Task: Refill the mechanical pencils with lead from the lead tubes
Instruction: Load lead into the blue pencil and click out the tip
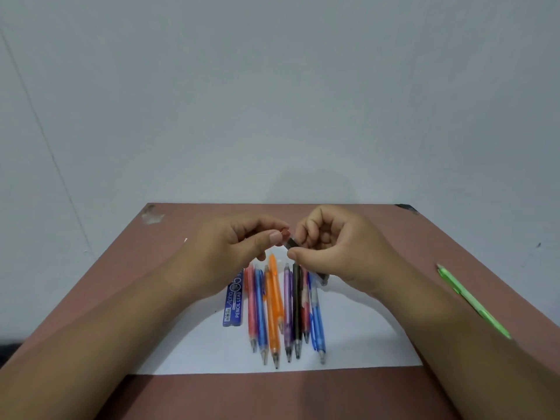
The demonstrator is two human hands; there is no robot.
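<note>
Head view: above the pencil row point(285, 310), right hand point(336, 250) pinches a dark lead tube point(291, 243); left hand point(233, 253) pinches its reddish cap point(285, 233). Blue lead pack point(234, 301) left of row. Refilling likely barely begun.

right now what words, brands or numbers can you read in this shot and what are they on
"PENCIL LEAD": on the blue lead tube lying on the white paper left of the row of pencils.
"0.5": large white numerals on the same tube.
"Alpha": my best reading of the slanted brand word beside the numerals; partly blurred.
Small white patch at the tube's near end: too small to read.
The pencils, the green pencil and the tube held by the left hand and right hand: no readable text.
</note>
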